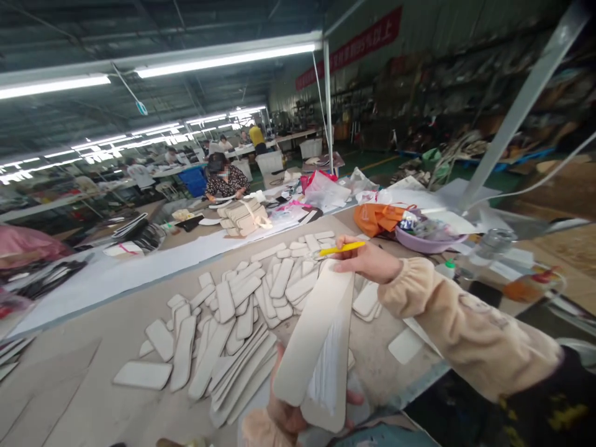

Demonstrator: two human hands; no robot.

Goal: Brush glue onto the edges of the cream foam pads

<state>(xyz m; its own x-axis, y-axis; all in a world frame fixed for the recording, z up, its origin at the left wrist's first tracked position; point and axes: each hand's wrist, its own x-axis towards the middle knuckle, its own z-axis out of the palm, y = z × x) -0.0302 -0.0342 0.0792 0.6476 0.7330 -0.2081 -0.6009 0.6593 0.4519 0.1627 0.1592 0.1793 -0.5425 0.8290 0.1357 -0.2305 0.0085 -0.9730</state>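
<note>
My left hand [289,415] is closed around the lower end of two long, pale, round-ended strips, partly hidden beneath them. The upper strip [313,332] lies at an angle over the other strip [336,366], whose exposed face shows a whitish streaked area. At their far end, my right hand [365,261] has its fingers closed on a slim yellow-handled utility knife [342,249], its tip pointing left. The thumb of that hand rests at the top of the upper strip. Beyond and to the left, many similar strips [226,302] lie in a loose heap on the table [88,379].
A fanned stack of strips [244,375] sits left of my hands. Farther back are a bundle of beige pieces [242,217], an orange bag [377,218] and a purple basin [426,243]. A co-worker [226,177] sits across the table. A metal post [521,105] rises at right.
</note>
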